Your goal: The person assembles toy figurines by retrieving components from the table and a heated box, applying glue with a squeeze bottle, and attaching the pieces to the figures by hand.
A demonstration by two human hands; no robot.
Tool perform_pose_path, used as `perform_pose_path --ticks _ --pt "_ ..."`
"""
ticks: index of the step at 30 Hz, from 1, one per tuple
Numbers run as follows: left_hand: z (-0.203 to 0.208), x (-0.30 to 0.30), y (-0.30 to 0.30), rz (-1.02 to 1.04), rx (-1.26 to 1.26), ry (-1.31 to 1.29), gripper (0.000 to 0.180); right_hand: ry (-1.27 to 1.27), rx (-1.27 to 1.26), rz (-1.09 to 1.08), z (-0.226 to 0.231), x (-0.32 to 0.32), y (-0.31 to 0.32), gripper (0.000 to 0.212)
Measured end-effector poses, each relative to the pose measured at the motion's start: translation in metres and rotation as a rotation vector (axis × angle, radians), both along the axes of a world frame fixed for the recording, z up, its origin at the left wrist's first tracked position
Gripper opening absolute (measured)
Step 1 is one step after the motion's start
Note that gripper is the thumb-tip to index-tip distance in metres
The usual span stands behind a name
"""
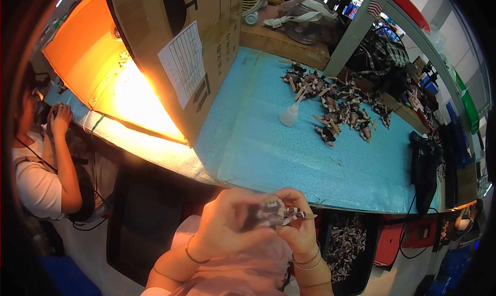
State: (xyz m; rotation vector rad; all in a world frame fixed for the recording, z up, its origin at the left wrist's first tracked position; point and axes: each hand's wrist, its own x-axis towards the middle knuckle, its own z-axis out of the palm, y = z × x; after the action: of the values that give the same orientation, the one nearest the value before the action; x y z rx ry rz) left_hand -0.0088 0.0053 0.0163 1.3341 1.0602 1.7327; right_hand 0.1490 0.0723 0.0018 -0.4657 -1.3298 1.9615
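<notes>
Close to my body, just off the table's near edge, both my hands hold one small painted figurine [273, 213]. It has dark and pale parts, and a thin pale stick-like piece points right. My left hand [222, 218] closes round its left end, with part of the grip blurred. My right hand [298, 229] pinches it from the right, thumb below and fingers above. Further off on the blue tabletop [268, 151] lies a spread of similar figurines [346, 104], several with wooden sticks. A small translucent white container [289, 115] sits at their left.
A tall cardboard box [206, 48] stands at left beside a brightly lit, orange-glowing box [77, 42]. At the far left a person [46, 177] sits. A black bin of small pieces [351, 244] is below the table. A black object [424, 167] lies at the right edge.
</notes>
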Motion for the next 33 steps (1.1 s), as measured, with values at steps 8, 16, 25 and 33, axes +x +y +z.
perform_pose_path --ticks 8,16,25,33 --pt "-0.006 -0.002 0.0 -0.053 -0.003 -0.022 0.046 -0.003 0.006 0.011 0.001 0.003 -0.005 0.063" --pt "-0.01 0.007 0.005 -0.179 0.04 -0.154 0.053 -0.032 0.097 -0.088 -0.004 0.008 -0.011 0.065" --pt "-0.007 0.01 0.009 0.072 0.238 0.455 0.053 -0.41 1.155 -0.489 0.035 0.01 -0.01 0.054" --pt "-0.018 0.019 0.012 0.047 0.199 0.341 0.051 -0.501 1.402 -0.565 0.033 0.017 -0.012 0.041"
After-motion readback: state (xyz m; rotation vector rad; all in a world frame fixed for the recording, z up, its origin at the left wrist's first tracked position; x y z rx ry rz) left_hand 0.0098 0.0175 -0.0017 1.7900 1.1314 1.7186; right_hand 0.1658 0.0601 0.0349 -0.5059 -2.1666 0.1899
